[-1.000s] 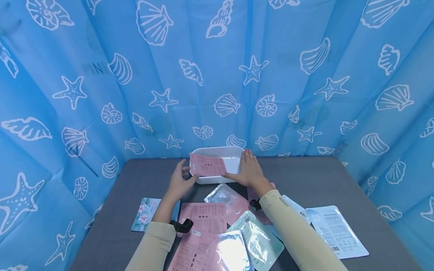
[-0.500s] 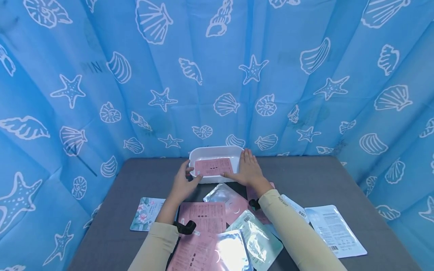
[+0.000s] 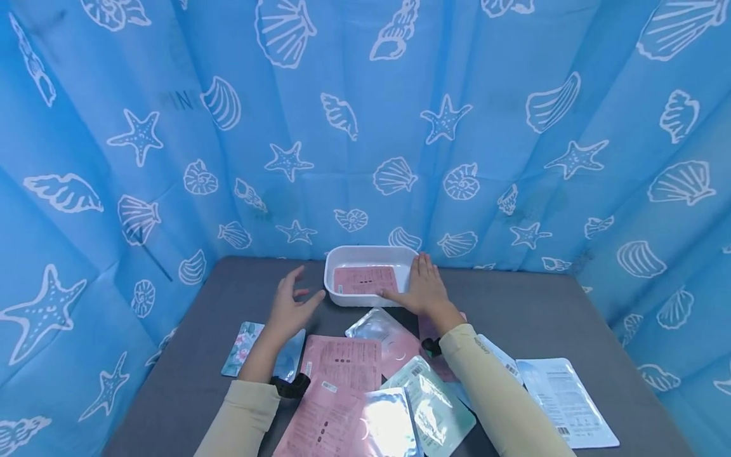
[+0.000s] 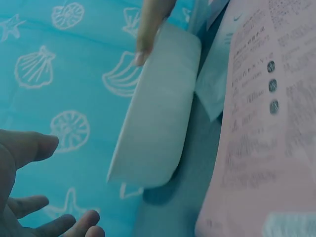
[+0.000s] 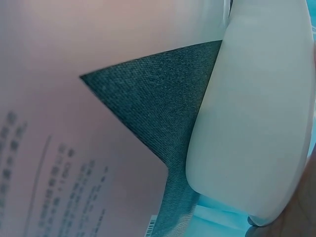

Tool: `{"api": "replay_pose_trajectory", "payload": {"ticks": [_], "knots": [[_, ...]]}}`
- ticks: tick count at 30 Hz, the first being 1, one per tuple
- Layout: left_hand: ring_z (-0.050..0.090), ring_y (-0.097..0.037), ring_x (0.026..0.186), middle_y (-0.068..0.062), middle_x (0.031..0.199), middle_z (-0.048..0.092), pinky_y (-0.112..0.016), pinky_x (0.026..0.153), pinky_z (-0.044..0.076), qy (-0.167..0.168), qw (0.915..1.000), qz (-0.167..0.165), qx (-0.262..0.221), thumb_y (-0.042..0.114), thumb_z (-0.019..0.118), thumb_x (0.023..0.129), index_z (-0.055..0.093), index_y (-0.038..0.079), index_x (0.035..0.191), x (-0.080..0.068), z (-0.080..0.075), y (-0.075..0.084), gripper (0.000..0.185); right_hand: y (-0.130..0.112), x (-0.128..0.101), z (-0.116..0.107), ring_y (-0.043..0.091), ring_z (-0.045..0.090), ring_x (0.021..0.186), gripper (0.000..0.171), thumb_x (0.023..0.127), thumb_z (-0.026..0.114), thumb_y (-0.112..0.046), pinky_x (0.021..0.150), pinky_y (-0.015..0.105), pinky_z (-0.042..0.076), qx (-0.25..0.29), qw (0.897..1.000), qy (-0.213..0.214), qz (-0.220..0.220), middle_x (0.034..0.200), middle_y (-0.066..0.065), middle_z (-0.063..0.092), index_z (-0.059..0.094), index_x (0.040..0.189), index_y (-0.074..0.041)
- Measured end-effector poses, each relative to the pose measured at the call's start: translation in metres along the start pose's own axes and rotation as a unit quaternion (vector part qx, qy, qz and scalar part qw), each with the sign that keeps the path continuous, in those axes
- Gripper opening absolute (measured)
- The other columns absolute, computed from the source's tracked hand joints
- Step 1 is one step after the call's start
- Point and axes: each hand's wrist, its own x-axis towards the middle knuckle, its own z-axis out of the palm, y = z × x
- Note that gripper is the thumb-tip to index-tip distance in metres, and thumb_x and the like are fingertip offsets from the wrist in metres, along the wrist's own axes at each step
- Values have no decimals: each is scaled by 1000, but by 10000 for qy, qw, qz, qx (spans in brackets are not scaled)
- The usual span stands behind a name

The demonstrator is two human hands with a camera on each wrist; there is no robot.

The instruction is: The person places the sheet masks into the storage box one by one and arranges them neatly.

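Observation:
A white rectangular tub (image 3: 342, 252) stands at the far side of the grey table, with a pink sachet (image 3: 365, 280) lying flat inside it. My right hand (image 3: 424, 291) rests with straight fingers against the tub's right rim; a fingertip (image 4: 141, 55) shows on that rim in the left wrist view. My left hand (image 3: 289, 306) hovers open just left of the tub (image 4: 158, 113), holding nothing. The right wrist view shows the tub's wall (image 5: 256, 118) close up beside a pink sachet (image 5: 74, 74).
Several sachets lie spread on the grey table (image 3: 542, 311) in front of me: pink ones (image 3: 345, 362), silvery ones (image 3: 425, 406), a floral one (image 3: 242, 346) at the left and a white one (image 3: 565, 400) at the right. Blue shell-print curtains (image 3: 365, 127) close in three sides.
The pink sachet went from held above the tub to lying flat inside it. My left hand let go of it and drew back to the left, fingers spread. The right hand stayed.

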Motion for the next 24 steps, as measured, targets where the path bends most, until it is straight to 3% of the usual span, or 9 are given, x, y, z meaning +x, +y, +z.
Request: {"api": "replay_pose_trajectory", "payload": {"ticks": [5,13,19,24], "knots": [[53,-43,143,-21,166,35,-58,113,50,58,9996,-276,84,37,74,101,28,13,167,-17,-23,-12,84,3,2,3,44,-3,165,130,89,61,-78,134,57,4,21,9999,127,-42,176,29,-1,6,166,10],[49,-45,145,-24,163,42,-64,114,45,193,9944,-928,474,49,68,102,17,13,170,-50,-68,-36,92,1,1,4,42,-6,166,132,87,62,-80,135,54,3,30,10000,-80,6,176,28,-4,4,166,9],[43,-47,148,-27,164,39,-65,117,41,114,9877,-1324,825,52,67,102,22,8,168,-66,-94,-52,91,1,2,3,43,-4,166,132,87,61,-81,135,56,3,52,10000,-5,51,177,28,-3,4,166,9],[42,-50,148,-30,163,38,-66,117,40,-31,9812,-1518,1190,52,68,102,29,2,165,-75,-107,-60,89,1,0,0,43,-4,166,131,89,61,-79,134,56,4,56,10000,-47,33,176,28,-3,4,166,10]]}}
